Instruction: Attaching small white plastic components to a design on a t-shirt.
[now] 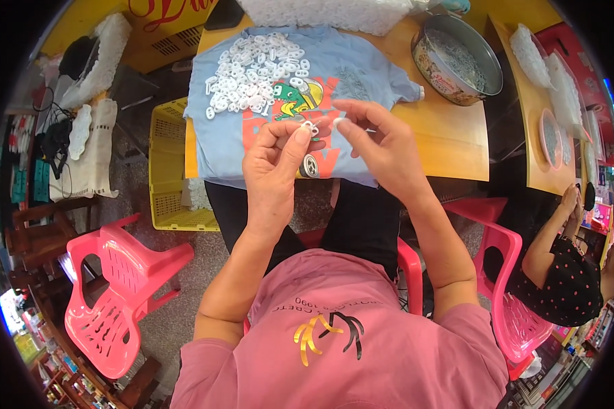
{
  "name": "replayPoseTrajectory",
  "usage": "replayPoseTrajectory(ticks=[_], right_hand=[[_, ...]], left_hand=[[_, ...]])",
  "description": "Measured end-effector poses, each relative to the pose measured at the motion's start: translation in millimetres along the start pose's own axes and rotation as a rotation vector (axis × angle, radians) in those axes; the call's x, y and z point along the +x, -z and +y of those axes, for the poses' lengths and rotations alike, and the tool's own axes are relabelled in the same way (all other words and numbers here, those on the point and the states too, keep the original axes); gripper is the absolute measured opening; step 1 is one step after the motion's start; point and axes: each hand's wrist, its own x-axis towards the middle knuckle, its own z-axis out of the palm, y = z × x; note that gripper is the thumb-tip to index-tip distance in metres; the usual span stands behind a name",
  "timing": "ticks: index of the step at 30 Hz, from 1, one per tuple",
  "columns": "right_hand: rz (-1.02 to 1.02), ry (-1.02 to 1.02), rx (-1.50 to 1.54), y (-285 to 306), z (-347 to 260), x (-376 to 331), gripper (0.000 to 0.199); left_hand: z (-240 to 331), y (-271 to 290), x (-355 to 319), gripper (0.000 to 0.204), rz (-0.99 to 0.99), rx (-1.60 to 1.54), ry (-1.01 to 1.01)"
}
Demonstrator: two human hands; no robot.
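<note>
My left hand (274,153) pinches a small white plastic piece with round holes (310,127) between thumb and fingers, above a light blue T-shirt (215,146) spread on the table. Close to its right side is my right hand (382,140), thumb and forefinger apart, with nothing visible between them. A heap of similar white plastic pieces (256,71) lies on the shirt beyond my left hand. Small grey metal bits (353,83) are scattered on the cloth beyond my right hand.
A round tin (435,73) of small metal parts stands at the table's far right. Clear plastic bags (334,15) fill the back edge. A yellow crate (170,163) and pink chair (119,286) are at left; another person (559,273) sits at right.
</note>
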Motion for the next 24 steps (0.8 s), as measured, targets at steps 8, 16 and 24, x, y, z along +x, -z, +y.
replayPoseTrajectory(ticks=[8,16,24], right_hand=[[-0.018,-0.613,0.983,9,-2,0,0.022],[-0.072,-0.586,1.072,4,2,-7,0.028],[-0.085,-0.513,1.066,7,1,-7,0.029]], left_hand=[[-7,-9,4,0.011,-0.044,0.004,-0.056],[-6,-12,2,0.012,-0.060,0.073,-0.021],[-3,-17,3,0.012,-0.063,0.066,0.012]])
